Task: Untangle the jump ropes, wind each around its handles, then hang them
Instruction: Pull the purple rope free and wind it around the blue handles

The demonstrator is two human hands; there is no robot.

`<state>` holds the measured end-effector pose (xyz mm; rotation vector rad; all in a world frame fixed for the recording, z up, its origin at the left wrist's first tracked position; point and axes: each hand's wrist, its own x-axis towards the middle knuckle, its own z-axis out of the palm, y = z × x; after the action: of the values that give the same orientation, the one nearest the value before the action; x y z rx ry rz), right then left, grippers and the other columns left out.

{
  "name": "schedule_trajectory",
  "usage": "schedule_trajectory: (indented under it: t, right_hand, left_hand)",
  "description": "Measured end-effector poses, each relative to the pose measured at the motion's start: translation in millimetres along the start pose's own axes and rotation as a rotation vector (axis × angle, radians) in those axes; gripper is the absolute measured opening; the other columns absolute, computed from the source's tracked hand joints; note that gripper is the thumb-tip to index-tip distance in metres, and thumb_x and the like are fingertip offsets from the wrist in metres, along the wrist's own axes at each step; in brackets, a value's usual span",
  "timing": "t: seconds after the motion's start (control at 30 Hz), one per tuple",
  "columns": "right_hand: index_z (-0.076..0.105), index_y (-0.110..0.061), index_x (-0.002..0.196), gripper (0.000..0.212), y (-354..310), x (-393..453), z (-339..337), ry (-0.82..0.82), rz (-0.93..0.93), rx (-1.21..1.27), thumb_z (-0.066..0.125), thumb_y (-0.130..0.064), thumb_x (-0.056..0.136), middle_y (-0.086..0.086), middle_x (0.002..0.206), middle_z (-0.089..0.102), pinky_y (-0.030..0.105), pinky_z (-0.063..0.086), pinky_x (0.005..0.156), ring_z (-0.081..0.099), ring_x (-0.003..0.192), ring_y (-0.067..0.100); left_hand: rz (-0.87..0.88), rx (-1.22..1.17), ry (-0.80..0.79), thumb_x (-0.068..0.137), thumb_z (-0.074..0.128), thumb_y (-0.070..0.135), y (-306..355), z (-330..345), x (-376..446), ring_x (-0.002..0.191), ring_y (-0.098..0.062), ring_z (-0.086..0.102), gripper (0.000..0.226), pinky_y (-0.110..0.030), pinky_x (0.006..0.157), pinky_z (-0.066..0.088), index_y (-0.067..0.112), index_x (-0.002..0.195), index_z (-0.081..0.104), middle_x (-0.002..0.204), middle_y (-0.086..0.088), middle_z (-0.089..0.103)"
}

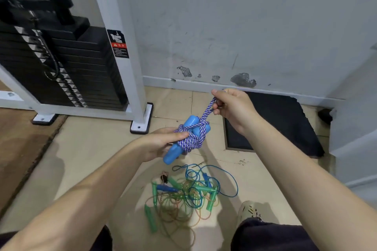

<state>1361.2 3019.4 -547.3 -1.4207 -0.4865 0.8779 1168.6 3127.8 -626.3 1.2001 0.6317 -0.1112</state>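
My left hand [161,144] grips a pair of light blue handles [173,154] bound together by several turns of a blue-and-white braided rope [192,137]. A doubled strand of that rope runs up and to the right into my right hand [232,106], which pinches it taut above the bundle. On the floor below lies a tangled pile of thin jump ropes [187,193]: blue, green and orange cords with green and blue handles mixed in.
A weight-stack machine [61,61] with a white frame stands at the left, its foot [141,122] near my hands. A dark mat [277,126] lies by the scuffed wall at the right. My shoe [247,211] is beside the pile.
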Motion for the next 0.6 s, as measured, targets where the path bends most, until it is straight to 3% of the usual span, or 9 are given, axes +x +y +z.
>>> schedule_trajectory:
  t: [0.1, 0.2, 0.3, 0.4, 0.5, 0.6]
  right_hand:
    - [0.050, -0.010, 0.070, 0.026, 43.8, 35.4, -12.9, 0.029, 0.085, -0.056, 0.064, -0.009, 0.092, 0.009, 0.067, 0.050, 0.026, 0.050, 0.056, 0.052, 0.061, 0.018]
    - [0.056, -0.013, 0.070, 0.023, 97.8, 70.9, -22.2, 0.034, 0.165, -0.233, 0.069, -0.016, 0.089, 0.007, 0.078, 0.059, 0.029, 0.048, 0.066, 0.055, 0.070, 0.013]
    - [0.068, -0.005, 0.081, 0.018, 149.5, 102.4, -23.0, 0.080, 0.195, -0.419, 0.072, -0.021, 0.087, 0.008, 0.074, 0.058, 0.025, 0.044, 0.056, 0.048, 0.064, 0.014]
    - [0.069, -0.001, 0.081, 0.016, 195.2, 123.2, -19.3, 0.090, 0.249, -0.399, 0.071, -0.016, 0.087, 0.012, 0.064, 0.054, 0.028, 0.041, 0.054, 0.047, 0.055, 0.020]
    - [0.070, -0.002, 0.085, 0.013, 230.4, 133.5, -18.3, 0.081, 0.278, -0.388, 0.069, -0.015, 0.088, 0.012, 0.069, 0.060, 0.029, 0.046, 0.059, 0.055, 0.063, 0.023]
    - [0.069, -0.005, 0.108, 0.021, 252.6, 133.7, -24.2, 0.014, 0.312, -0.378, 0.067, -0.016, 0.091, 0.009, 0.090, 0.067, 0.025, 0.050, 0.065, 0.063, 0.076, 0.020]
  left_hand:
    - [-0.083, 0.103, 0.202, 0.079, 0.075, 0.044, -29.7, -28.2, 38.6, 0.073, -0.014, 0.064, 0.034, -0.028, 0.069, 0.054, 0.019, 0.102, 0.071, 0.092, -0.003, 0.070]
    - [-0.098, 0.157, 0.415, 0.080, 0.077, 0.046, -67.8, -60.4, 78.3, 0.077, -0.014, 0.064, 0.038, -0.022, 0.057, 0.052, 0.017, 0.104, 0.071, 0.096, -0.004, 0.070]
    - [-0.063, 0.220, 0.588, 0.078, 0.081, 0.042, -101.2, -87.1, 113.4, 0.075, -0.013, 0.060, 0.029, -0.024, 0.053, 0.050, 0.021, 0.093, 0.069, 0.089, 0.000, 0.066]
    - [-0.063, 0.292, 0.686, 0.078, 0.082, 0.041, -126.1, -106.7, 142.6, 0.079, -0.016, 0.060, 0.036, -0.033, 0.064, 0.054, 0.016, 0.101, 0.069, 0.097, -0.002, 0.066]
    - [-0.084, 0.387, 0.702, 0.078, 0.081, 0.041, -148.3, -120.1, 164.2, 0.092, -0.020, 0.063, 0.040, -0.042, 0.086, 0.056, 0.016, 0.106, 0.067, 0.105, -0.003, 0.066]
    - [-0.077, 0.363, 0.682, 0.077, 0.082, 0.036, -165.3, -124.1, 176.8, 0.110, -0.022, 0.058, 0.060, -0.030, 0.092, 0.047, 0.011, 0.127, 0.060, 0.126, -0.011, 0.060]
